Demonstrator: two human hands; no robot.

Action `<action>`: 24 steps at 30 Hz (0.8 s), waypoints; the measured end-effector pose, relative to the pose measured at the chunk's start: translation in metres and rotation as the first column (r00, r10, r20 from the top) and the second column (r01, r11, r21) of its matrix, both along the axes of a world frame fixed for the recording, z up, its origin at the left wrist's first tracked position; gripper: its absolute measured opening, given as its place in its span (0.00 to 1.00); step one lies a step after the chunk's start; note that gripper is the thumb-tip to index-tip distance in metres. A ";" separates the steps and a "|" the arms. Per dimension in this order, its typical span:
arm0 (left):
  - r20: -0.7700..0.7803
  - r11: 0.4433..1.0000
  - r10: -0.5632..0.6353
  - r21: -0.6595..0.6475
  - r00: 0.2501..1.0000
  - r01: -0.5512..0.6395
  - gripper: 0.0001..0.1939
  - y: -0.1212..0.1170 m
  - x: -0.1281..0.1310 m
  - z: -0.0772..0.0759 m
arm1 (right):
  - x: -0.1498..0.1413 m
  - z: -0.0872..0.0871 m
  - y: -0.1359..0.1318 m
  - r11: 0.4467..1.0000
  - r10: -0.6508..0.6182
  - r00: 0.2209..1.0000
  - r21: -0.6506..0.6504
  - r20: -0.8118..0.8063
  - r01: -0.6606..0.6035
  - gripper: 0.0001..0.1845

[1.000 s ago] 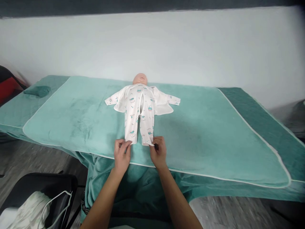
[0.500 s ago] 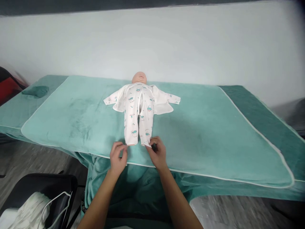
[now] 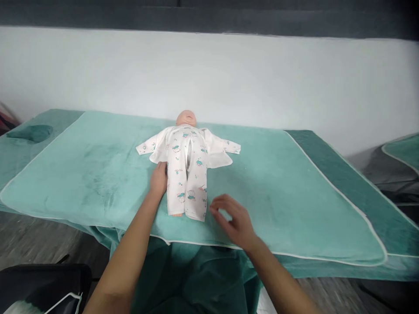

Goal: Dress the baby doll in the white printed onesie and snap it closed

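A baby doll [image 3: 186,117] lies on its back in a white printed jacket [image 3: 218,152] with the sleeves spread. White baby trousers [image 3: 195,192] with a green animal print and a slit at the crotch cover its front and legs. A bit of the doll's foot [image 3: 177,215] peeks out of the left trouser leg. My left hand [image 3: 159,179] is at the left edge of the trousers near thigh height, its fingers curled at the cloth and partly hidden. Beside the right cuff, apart from it, my right hand [image 3: 234,218] has thumb and fingertips together with nothing visible in them.
A light green mat [image 3: 278,187] with white piping covers a long bed against a white wall [image 3: 209,78]. A face hole [image 3: 31,133] is at the bed's left end. A black chair [image 3: 46,283] with a hanger [image 3: 63,301] stands at front left.
My left hand has moved from the left cuff up to the side of the trousers. My right hand has let go of the right cuff and drawn away rightward. The view has shifted.
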State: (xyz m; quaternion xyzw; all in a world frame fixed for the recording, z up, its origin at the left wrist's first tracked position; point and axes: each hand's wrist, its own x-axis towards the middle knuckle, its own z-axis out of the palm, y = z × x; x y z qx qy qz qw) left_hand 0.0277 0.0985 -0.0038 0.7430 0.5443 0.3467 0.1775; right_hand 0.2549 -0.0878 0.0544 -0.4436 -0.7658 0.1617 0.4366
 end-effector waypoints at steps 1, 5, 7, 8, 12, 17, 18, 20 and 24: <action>0.016 1.000 0.002 0.003 1.000 -0.002 0.12 0.005 0.002 0.000 | 0.008 0.001 0.017 0.999 -0.039 0.999 0.007 -0.018 0.039 0.09; 0.114 0.997 0.075 0.012 0.991 -0.077 0.11 0.014 0.004 -0.003 | 0.031 -0.022 0.107 0.958 -0.285 0.955 0.047 0.085 0.282 0.08; 0.152 0.996 0.089 0.013 0.984 -0.092 0.12 0.014 0.004 -0.004 | 0.035 -0.041 0.145 0.938 -0.347 0.930 0.045 0.118 0.345 0.15; 0.161 0.995 0.091 0.013 0.983 -0.094 0.13 0.014 0.004 -0.004 | 0.035 -0.050 0.158 0.931 -0.364 0.922 0.045 0.136 0.361 0.16; 0.155 0.994 0.113 -0.007 0.981 -0.113 0.14 0.010 0.005 -0.004 | 0.038 -0.071 0.167 0.924 -0.383 0.911 0.061 0.150 0.378 0.14; 0.186 0.990 0.141 -0.037 0.972 -0.137 0.14 0.005 0.008 0.000 | 0.042 -0.068 0.155 0.917 -0.398 0.891 0.072 0.218 0.392 0.08; 0.220 0.988 0.151 -0.067 0.964 -0.139 0.13 0.005 0.008 0.001 | 0.042 -0.066 0.155 0.924 -0.382 0.890 0.082 0.248 0.373 0.08; 0.306 0.971 0.204 -0.183 0.930 -0.153 0.11 0.004 0.009 0.002 | 0.040 -0.064 0.154 0.932 -0.363 0.883 0.116 0.299 0.344 0.11; 0.371 0.915 0.301 -0.371 0.879 -0.156 0.10 0.005 0.008 0.002 | 0.037 -0.063 0.155 0.958 -0.285 0.881 0.149 0.378 0.246 0.13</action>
